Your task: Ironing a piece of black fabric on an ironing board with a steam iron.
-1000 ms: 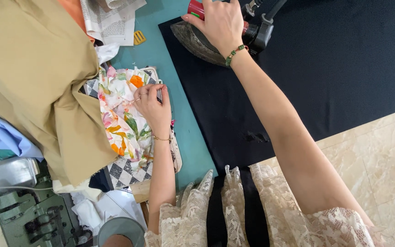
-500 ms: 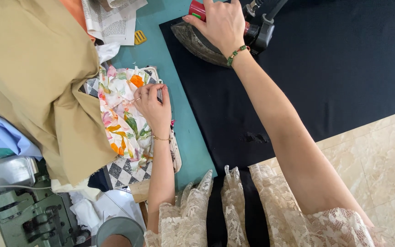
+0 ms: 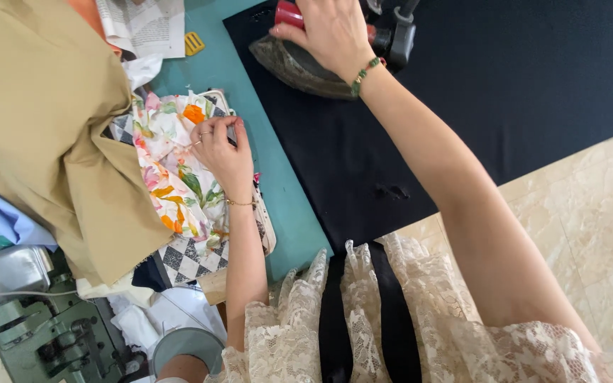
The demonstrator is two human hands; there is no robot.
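My right hand [image 3: 329, 30] grips the red handle of a clothes iron [image 3: 299, 65] that rests on a black cloth [image 3: 505, 92] at the top of the view. My left hand [image 3: 221, 152] lies palm down on a piece of floral fabric [image 3: 179, 177], fingers pressed to its upper edge, with a small dark object partly under the fingertips. The floral fabric lies over a black-and-white checked piece [image 3: 189, 259] on the teal table [image 3: 289, 198].
A large tan fabric [image 3: 44, 128] covers the left side. Printed paper [image 3: 143, 25] and a yellow item [image 3: 193, 44] lie at the top. A green sewing machine [image 3: 37, 326] stands at the lower left. Beige marble floor [image 3: 590, 213] shows at the right.
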